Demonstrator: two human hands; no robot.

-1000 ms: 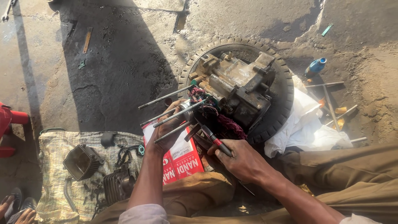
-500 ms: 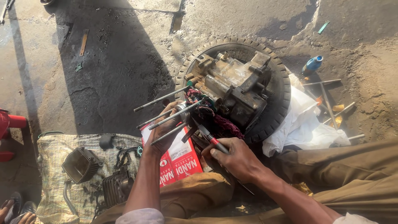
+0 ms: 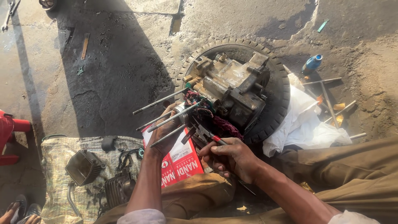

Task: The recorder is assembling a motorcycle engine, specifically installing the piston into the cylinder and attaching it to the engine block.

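Centre frame: engine block (image 3: 232,89) sits tilted in a black tyre (image 3: 275,108) on the concrete floor (image 3: 124,74). Four long studs (image 3: 159,101) stick out from it toward lower left. Left hand (image 3: 168,128), grip closed around a small metal cylinder (image 3: 180,110) at the studs' base, fingers among the studs. Right hand (image 3: 232,157), just right of it, grip closed on red-handled pliers (image 3: 205,133), tips pointing up-left at the block's opening by a dark red rag (image 3: 219,122). Red-and-white box (image 3: 182,164) under both wrists. White cloth (image 3: 302,128) right of tyre. Lower left: woven sack (image 3: 58,166) with a cylinder head (image 3: 83,166) and small parts. Blue bottle (image 3: 311,63) upper right.
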